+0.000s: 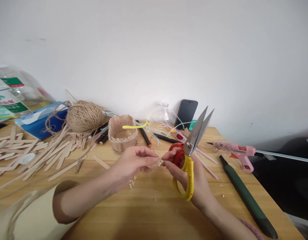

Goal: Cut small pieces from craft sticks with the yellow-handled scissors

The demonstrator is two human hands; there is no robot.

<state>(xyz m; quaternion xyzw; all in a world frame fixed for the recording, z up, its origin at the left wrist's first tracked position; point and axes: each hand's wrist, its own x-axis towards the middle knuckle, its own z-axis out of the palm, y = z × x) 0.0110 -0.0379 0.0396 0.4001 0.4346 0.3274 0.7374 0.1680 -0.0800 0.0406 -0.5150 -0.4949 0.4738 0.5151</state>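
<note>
My left hand [134, 161] is closed in a pinch on a small pale piece of wooden stick [160, 162]. The thumb and fingertips of my right hand [197, 181] meet the piece's other side. Hooked in that same right hand are scissors [191, 141] with one red and one yellow handle, their blades slightly apart and pointing up. Small wood offcuts [132, 182] lie on the table below my left hand. Just behind the hands stands a small box of craft sticks [122, 143] with a glittery band, and a yellow strip [135, 126] shows across its top.
Many craft sticks [61, 153] and a twine ball [85, 116] cover the left of the wooden table [144, 213]. A phone [187, 113] leans on the wall near a cut clear bottle [165, 112]. At right are a pink glue gun [237, 151] and a dark green tool [247, 196].
</note>
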